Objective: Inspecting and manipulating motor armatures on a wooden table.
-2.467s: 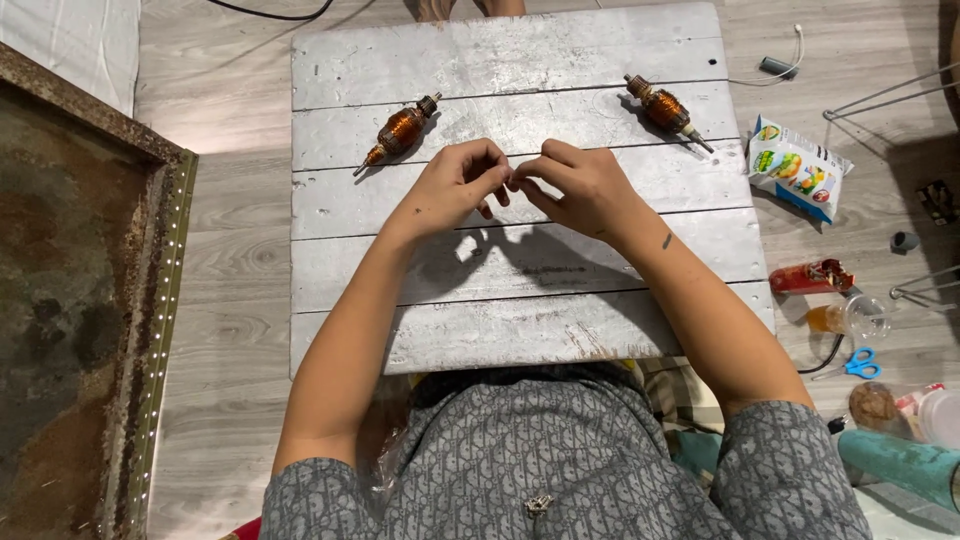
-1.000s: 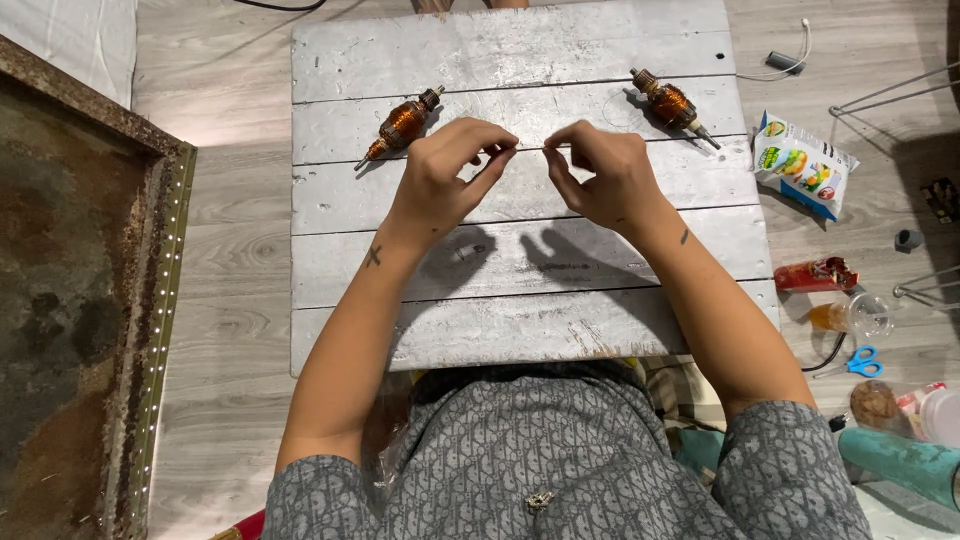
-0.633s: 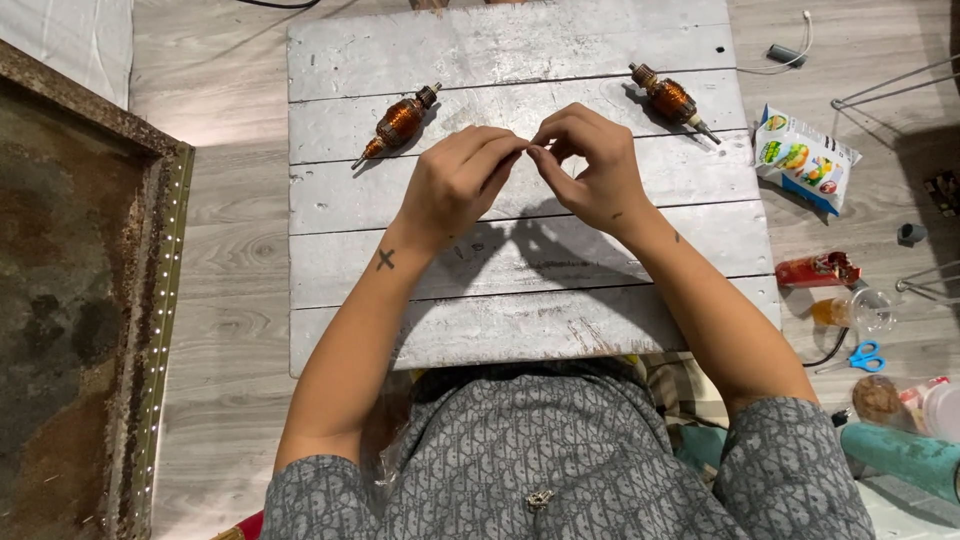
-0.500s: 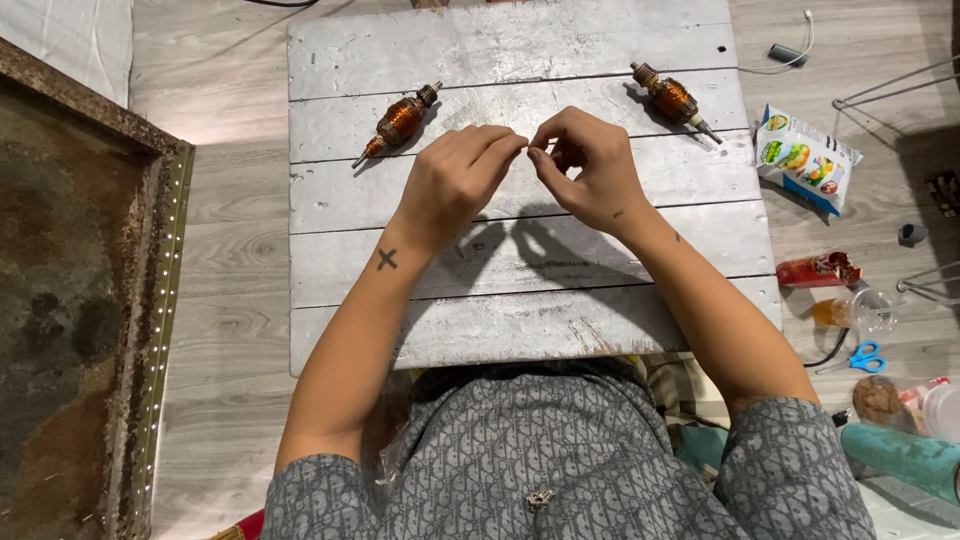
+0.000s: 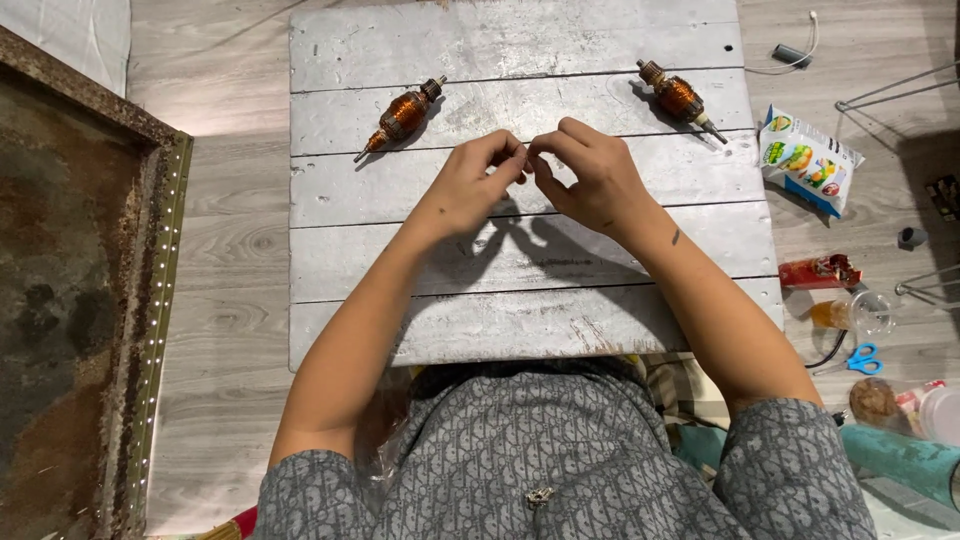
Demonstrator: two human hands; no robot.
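Observation:
My left hand (image 5: 468,187) and my right hand (image 5: 592,180) meet fingertip to fingertip over the upper middle of a whitewashed plank board (image 5: 520,310). Both pinch a thin wire, too fine to make out where the fingers touch. Two motor armatures with copper windings lie on the board beyond the hands. One armature (image 5: 402,112) is at the far left, nearest my left hand. The other armature (image 5: 680,97) is at the far right. Neither hand touches them.
A rusty framed panel (image 5: 80,300) fills the floor on the left. To the right of the board lie a colourful snack packet (image 5: 808,160), a red packet (image 5: 820,270), a glass cup (image 5: 862,313), blue scissors (image 5: 856,360) and metal rack legs (image 5: 900,90).
One second ago my hands were apart with the thin wire stretched between them. They have come together and now touch at the fingertips. The armatures have not moved.

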